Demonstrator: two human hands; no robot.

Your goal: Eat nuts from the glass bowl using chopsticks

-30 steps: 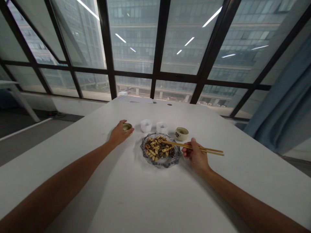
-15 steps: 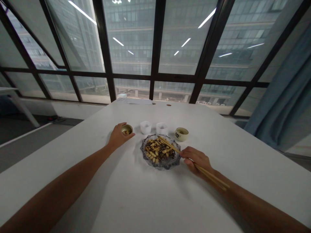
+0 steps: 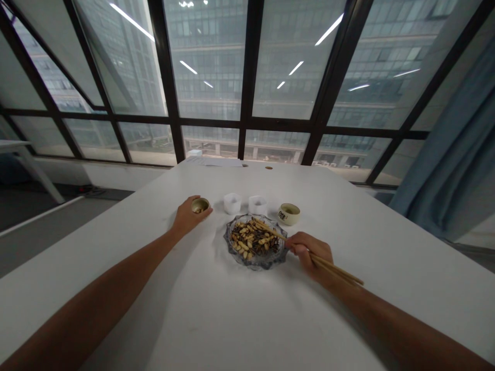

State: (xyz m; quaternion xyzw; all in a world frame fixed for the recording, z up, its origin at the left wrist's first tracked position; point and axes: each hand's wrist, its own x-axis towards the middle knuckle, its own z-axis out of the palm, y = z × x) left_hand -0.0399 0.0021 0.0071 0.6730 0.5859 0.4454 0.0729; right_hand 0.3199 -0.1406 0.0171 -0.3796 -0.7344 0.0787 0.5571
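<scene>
Two slim, wood-toned chopsticks (image 3: 337,271) are pinched in the right hand (image 3: 311,252), their tips hard to pick out among pale flat and dark slender seeds (image 3: 246,240) in a scalloped glass dish (image 3: 256,264). Left of it, the left hand (image 3: 188,214) clasps a round olive cup (image 3: 201,202), partly hiding it; the bits inside are indistinct.

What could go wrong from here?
The right hand holds chopsticks with their tips in the mixed pile; probing might push pieces over the rim of the glass dish.
The left hand grips a small cup with pieces inside; tipping it could spill them.
</scene>
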